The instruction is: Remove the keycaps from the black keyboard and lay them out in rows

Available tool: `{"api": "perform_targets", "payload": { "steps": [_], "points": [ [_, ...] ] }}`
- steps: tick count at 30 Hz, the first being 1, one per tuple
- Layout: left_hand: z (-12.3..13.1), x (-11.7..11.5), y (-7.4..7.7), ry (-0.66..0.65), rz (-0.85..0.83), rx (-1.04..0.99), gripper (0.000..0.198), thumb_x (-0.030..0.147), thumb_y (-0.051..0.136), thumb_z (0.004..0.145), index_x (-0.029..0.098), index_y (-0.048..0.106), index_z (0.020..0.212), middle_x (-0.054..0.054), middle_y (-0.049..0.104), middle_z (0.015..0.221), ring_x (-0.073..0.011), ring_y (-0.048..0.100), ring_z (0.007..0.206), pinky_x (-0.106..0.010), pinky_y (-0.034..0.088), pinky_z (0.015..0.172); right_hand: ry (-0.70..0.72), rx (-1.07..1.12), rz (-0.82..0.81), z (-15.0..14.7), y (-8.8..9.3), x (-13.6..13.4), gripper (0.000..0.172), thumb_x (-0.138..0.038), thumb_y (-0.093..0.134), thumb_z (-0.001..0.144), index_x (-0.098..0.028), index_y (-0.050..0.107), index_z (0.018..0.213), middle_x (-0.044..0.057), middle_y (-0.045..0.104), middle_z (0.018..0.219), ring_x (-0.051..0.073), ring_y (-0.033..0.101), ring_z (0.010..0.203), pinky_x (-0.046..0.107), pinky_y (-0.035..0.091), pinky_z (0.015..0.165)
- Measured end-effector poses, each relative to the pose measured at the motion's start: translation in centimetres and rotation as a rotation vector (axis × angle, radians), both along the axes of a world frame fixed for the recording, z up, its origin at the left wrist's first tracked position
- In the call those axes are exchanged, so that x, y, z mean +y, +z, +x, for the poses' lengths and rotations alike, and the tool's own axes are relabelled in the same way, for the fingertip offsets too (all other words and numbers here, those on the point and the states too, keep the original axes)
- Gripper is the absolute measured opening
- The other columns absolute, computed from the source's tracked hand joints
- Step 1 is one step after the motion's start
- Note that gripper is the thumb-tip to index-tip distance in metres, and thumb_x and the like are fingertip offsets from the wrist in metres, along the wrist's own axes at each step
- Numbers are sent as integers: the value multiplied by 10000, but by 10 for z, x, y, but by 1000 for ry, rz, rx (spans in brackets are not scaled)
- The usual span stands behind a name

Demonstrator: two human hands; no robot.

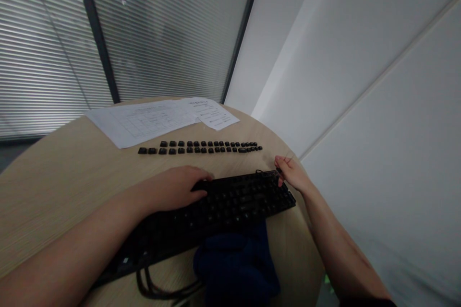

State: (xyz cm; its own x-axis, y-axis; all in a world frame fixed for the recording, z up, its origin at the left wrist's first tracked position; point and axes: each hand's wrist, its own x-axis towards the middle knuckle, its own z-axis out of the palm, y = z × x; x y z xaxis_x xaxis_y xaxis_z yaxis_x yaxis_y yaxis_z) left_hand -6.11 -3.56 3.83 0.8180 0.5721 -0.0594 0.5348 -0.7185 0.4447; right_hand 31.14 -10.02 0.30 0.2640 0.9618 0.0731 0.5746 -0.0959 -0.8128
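Steadying the keyboard (245,197), the left hand (185,184) should be pressing evenly, fingers apart; right hand (291,173) is pinching something small (279,171).

A black computer keyboard (237,201) lies keys up, slanting across the round wood-grain table (90,168), one end near its right edge. Loose black keycaps (203,150) sit in two rows toward the far edge, the nearer row extending further left.

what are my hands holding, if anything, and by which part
Your left hand rests on the far edge of the black keyboard, no clear grip. Your right hand, pinched by its right end, may hold something; too small to tell.
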Motion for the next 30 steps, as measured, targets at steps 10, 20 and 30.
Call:
{"api": "perform_targets", "payload": {
  "steps": [10, 20, 30],
  "points": [
    [0, 2, -3, 8, 8, -12, 415, 333, 575, 892, 261, 724, 1272, -80, 744, 1266, -301, 672, 1182, -445, 483, 1066, -100, 76, 206, -1, -24, -10, 514, -731, 481, 923, -266, 469, 704, -73, 421, 413, 133, 409, 335, 259, 342, 352],
    [1, 3, -5, -5, 7, -10, 406, 335, 571, 891, 259, 727, 1258, -71, 751, 1244, -297, 681, 1167, -437, 492, 1052, -124, 152, 242, -3, -19, -14, 583, -812, 489, 872, -260, 438, 691, -91, 399, 450, 113, 441, 324, 241, 318, 341],
    [0, 3, -6, 1, 19, -2, 421, 343, 564, 895, 256, 720, 1277, -77, 738, 1277, -292, 670, 1186, -438, 483, 1067, -141, -99, 197, -11, -12, -22, 610, -827, 375, 905, -262, 459, 692, -34, 492, 416, 158, 501, 372, 273, 361, 415]
  ]
}}
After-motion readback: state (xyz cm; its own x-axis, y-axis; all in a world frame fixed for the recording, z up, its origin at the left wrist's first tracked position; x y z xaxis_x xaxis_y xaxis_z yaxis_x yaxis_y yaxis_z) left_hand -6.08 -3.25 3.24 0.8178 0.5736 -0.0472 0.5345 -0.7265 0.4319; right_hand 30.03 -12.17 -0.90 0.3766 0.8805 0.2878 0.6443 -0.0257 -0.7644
